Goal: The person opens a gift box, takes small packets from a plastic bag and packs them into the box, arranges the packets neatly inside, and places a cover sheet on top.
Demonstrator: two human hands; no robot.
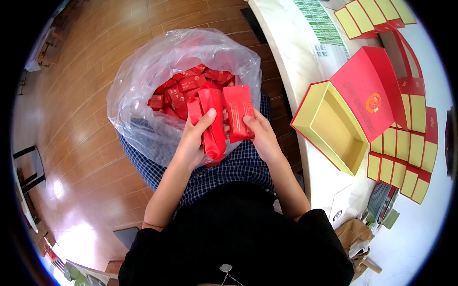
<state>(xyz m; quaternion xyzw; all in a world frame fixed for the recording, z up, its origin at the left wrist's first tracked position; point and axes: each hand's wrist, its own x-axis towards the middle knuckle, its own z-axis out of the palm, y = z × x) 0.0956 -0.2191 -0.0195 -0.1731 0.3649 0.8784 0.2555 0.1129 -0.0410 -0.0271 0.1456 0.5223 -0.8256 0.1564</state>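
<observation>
My left hand point(194, 138) is closed around red packets point(213, 119), held upright side by side, the thumb across their front. Just right of it, my right hand point(261, 135) pinches another red packet point(237, 107) with printing on it. The two hands are close together over the near edge of a clear plastic bag point(131, 90). Inside the bag lie several loose red packets point(177, 97). To the right, an open red gift box point(334, 126) with a yellow inside stands on the white table point(317, 183); nothing shows inside it.
Stacked red and yellow boxes point(405, 148) stand behind the open box, with more boxes point(369, 16) at the top right. Green printed sheets point(322, 24) lie at the table's far end. A basket point(379, 200) and a brown paper bag point(354, 236) are at the lower right.
</observation>
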